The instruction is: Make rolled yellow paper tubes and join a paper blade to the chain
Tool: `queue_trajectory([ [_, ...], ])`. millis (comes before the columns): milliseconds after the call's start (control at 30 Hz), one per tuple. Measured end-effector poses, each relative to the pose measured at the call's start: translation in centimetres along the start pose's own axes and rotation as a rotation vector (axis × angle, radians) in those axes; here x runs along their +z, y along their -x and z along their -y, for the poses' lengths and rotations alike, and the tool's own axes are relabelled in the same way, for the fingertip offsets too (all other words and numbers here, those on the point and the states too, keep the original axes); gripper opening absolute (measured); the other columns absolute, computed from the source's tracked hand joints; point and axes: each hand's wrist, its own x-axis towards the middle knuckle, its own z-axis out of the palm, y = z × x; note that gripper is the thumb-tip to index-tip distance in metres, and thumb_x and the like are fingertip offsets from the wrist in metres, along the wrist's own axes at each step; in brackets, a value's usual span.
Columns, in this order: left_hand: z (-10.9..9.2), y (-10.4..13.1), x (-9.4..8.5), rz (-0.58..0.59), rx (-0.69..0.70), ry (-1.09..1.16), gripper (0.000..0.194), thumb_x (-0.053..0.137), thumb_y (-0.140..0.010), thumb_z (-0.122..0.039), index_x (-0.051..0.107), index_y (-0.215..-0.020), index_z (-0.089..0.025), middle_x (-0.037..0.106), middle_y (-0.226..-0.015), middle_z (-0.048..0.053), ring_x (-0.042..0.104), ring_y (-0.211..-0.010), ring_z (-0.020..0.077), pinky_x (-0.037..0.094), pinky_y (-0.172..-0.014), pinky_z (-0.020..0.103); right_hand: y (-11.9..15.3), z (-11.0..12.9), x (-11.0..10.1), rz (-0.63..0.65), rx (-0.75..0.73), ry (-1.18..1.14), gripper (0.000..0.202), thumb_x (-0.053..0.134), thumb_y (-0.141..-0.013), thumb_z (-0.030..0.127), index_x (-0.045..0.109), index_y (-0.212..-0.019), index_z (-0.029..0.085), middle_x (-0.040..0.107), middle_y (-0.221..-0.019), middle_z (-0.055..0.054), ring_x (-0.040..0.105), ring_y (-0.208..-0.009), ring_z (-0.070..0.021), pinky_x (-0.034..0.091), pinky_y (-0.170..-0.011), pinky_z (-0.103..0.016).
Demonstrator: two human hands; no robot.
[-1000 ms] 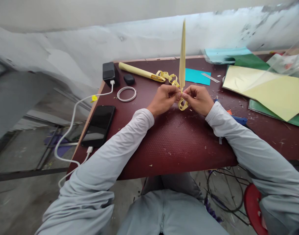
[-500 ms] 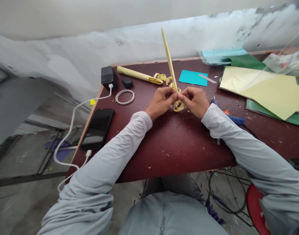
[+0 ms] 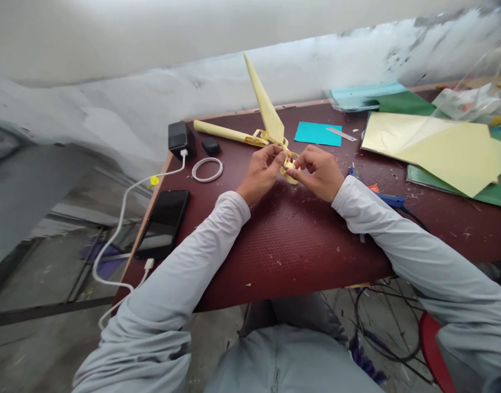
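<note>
Near the table's middle, my left hand [image 3: 261,170] pinches the base of a pointed yellow paper piece [image 3: 267,106] that rises up and to the left. Curled yellow strips [image 3: 289,173] hang at its lower end. My right hand [image 3: 319,170] is just to the right, its thumb and fingers closed on the curled strips. Behind my left hand lies a rolled yellow paper tube [image 3: 221,131], its right end touching or close to more curls.
A black adapter [image 3: 178,137], black case [image 3: 210,146], white ring [image 3: 207,170] and phone [image 3: 163,224] with white cable are left. A turquoise card [image 3: 316,134], metal blade [image 3: 342,134], blue-handled tool [image 3: 392,200], yellow sheets [image 3: 455,153] and green sheets [image 3: 406,102] are right.
The pointed paper has tilted left and turned its broad face to view. My hands have moved slightly apart, the right fingers shifting onto the curled strips.
</note>
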Motion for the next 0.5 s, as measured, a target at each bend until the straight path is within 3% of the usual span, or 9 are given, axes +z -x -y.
queue_trajectory([
  [133, -0.4, 0.1, 0.1, 0.023, -0.006, -0.002, 0.041, 0.067, -0.095, -0.06, 0.067, -0.093, -0.019, 0.068, -0.09, 0.004, 0.064, -0.084, 0.0149, 0.052, -0.082, 0.028, 0.0, 0.4, 0.0, -0.011, -0.013, 0.051, 0.028, 0.075, -0.088, 0.041, 0.063, -0.077, 0.019, 0.054, -0.079, -0.002, 0.047, -0.071, -0.0159, 0.039, -0.071, -0.034],
  [300, -1.3, 0.3, 0.4, 0.105, 0.04, -0.076, 0.038, 0.063, -0.099, -0.056, 0.067, -0.094, -0.019, 0.069, -0.094, 0.005, 0.065, -0.088, 0.0147, 0.053, -0.082, 0.027, 0.1, 0.4, 0.0, -0.043, 0.012, 0.074, 0.033, 0.074, -0.09, 0.049, 0.064, -0.079, 0.019, 0.056, -0.079, -0.003, 0.048, -0.071, -0.0162, 0.039, -0.071, -0.034],
  [500, -1.3, 0.4, 0.6, 0.086, 0.064, -0.097, 0.037, 0.063, -0.1, -0.055, 0.066, -0.09, -0.019, 0.066, -0.089, 0.004, 0.062, -0.083, 0.0141, 0.051, -0.079, 0.027, 0.1, 0.4, 0.0, -0.036, 0.055, 0.008, 0.041, 0.066, -0.096, 0.055, 0.066, -0.075, 0.019, 0.058, -0.075, -0.002, 0.047, -0.065, -0.0139, 0.036, -0.066, -0.033],
])
